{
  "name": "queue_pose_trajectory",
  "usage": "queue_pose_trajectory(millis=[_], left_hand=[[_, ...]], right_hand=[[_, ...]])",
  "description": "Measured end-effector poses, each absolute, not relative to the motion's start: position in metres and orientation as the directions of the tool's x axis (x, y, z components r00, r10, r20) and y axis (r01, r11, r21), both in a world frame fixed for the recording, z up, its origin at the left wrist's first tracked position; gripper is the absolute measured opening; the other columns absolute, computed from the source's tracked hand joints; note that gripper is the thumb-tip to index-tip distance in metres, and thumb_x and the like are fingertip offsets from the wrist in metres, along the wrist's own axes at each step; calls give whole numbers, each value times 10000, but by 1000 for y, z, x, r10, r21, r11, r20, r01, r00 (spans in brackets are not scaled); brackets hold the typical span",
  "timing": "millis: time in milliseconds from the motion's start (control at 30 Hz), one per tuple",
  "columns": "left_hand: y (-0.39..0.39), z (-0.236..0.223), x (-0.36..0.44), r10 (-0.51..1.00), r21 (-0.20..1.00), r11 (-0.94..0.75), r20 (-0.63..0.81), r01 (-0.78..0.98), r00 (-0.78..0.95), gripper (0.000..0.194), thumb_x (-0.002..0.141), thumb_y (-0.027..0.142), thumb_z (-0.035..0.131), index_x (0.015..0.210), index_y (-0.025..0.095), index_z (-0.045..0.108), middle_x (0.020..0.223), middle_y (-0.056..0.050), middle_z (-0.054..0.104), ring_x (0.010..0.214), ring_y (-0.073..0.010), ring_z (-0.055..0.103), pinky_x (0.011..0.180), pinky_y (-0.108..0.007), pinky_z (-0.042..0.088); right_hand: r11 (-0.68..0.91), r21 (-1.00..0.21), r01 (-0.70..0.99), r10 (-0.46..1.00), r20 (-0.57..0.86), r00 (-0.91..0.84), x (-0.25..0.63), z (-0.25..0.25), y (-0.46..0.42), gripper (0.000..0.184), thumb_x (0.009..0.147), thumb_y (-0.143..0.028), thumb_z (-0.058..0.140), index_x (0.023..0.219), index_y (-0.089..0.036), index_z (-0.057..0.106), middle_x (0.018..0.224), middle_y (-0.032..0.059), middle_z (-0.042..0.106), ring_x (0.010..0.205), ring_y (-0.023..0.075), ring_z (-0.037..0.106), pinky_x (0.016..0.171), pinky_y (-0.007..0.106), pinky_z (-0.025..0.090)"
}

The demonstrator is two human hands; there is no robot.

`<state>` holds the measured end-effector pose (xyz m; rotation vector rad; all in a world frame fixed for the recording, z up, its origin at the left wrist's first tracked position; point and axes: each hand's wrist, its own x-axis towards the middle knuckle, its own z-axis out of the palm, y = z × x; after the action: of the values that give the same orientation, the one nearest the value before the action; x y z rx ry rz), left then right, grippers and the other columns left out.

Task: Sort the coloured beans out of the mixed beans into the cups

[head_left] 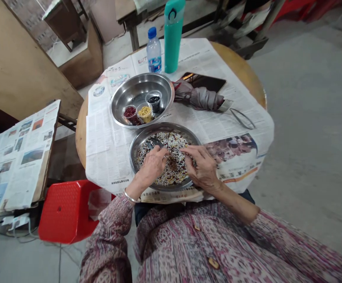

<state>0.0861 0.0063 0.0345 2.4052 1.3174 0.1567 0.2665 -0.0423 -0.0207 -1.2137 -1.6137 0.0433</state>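
On my feed, the mix of pale, red and dark grains (173, 173) lies spread across the shallow steel plate (165, 127), directly under both sets of fingers. The left hand (150, 167) and right hand (202, 167) reach in from opposite sides of the plate. The left fingers (163, 154) curl down into the mix, while the right fingers (188, 150) stretch over it, slightly curved. Neither hand looks clenched, but I cannot tell whether either is pinching any grains. A dark narrow object (154, 142), too blurred to identify, lies in the mix just beyond the left fingers.

Keeping the fingertips low and moving gently looks right here, since it disturbs the spread least and keeps grains on the plate.

Beyond the fingers, a steel bowl (141, 80) holds three small clear cups of red (130, 114), yellow (145, 114) and black (154, 103) grains. Newspaper (106, 133) covers the round wooden bench (235, 59). Further out from the right fingers lie a folded grey umbrella (198, 96) and a phone (203, 81).
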Motion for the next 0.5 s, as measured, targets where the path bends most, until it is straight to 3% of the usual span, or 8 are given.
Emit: queue_pose_trajectory(millis=[100,200,300,400,500], left_hand=[[-10,35,78,778,497,-504,-93,706,621,128,983,140,584,1075,183,661,1020,-45,617,954,-184,640,927,-356,559],[-23,35,81,654,543,-619,-42,567,755,202,979,244,644,1175,195,642,1139,-64,627,1069,-190,630,1001,-365,543],[-23,33,93,564,387,-757,-18,526,825,269,971,285,656,1226,204,639,1303,-101,599,1216,-250,560,1078,-439,499],[-11,30,106,586,191,-793,-18,578,810,240,996,308,601,1207,205,652,1367,-112,573,1288,-309,495,1042,-485,505],[6,30,110,650,110,-754,-20,648,760,234,1041,213,474,1195,182,646,1280,-104,604,1213,-262,532,1006,-416,523]], right_hand=[[485,-578,656,711,697,88,267,-21,-43,337,912,-87,542,1176,-242,683,1055,82,727,979,243,687,893,424,576],[482,-585,652,711,696,99,267,-23,-43,318,923,-100,543,1168,-240,688,1059,87,724,989,245,688,893,425,579],[484,-584,652,706,701,104,268,-24,-44,291,937,-115,540,1161,-233,686,1064,97,719,999,243,685,899,419,577],[473,-590,654,719,688,99,269,-24,-43,272,947,-140,537,1158,-235,682,1074,100,719,1011,248,684,912,432,571],[458,-598,658,735,671,98,269,-25,-43,266,944,-156,539,1151,-241,683,1086,101,722,1030,260,683,923,453,565]])
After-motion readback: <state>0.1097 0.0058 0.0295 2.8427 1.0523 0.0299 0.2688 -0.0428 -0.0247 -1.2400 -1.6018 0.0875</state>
